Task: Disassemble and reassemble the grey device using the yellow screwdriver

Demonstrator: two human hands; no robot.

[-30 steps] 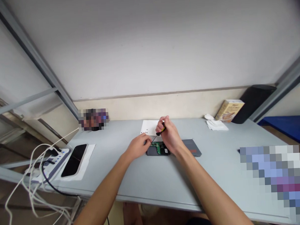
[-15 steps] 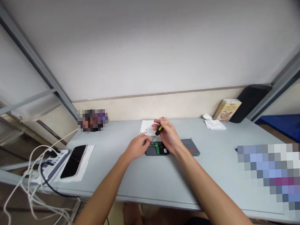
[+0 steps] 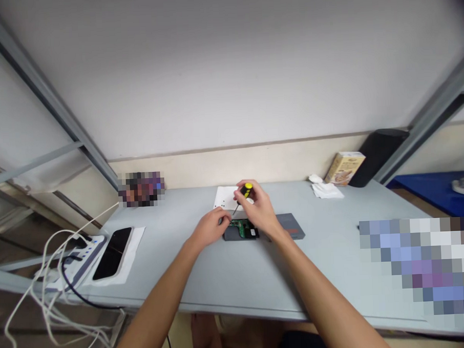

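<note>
A screwdriver [image 3: 247, 192] with a yellow and black handle is in my right hand [image 3: 261, 206], fingers wrapped round the grip. Its thin shaft slants down and left toward an opened grey device [image 3: 234, 234], where a green circuit board [image 3: 242, 227] is exposed next to a black part with a small white label. Whether the tip touches the board is too small to tell. My left hand [image 3: 211, 227] is at the device's upper left corner, fingertips pressed together. What they pinch, if anything, is hidden.
A grey cover-like panel [image 3: 291, 226] lies right of the device. Behind is a white sheet [image 3: 224, 197] with several dark specks. A phone [image 3: 113, 253] and a power strip [image 3: 76, 265] with tangled cables are at left; tissues [image 3: 327, 190], a box [image 3: 345, 168] and a black cylinder [image 3: 379, 157] at back right.
The screwdriver stands more upright, and my right fingers have closed further round its handle. My left hand stays at the device's corner. The view has shifted slightly.
</note>
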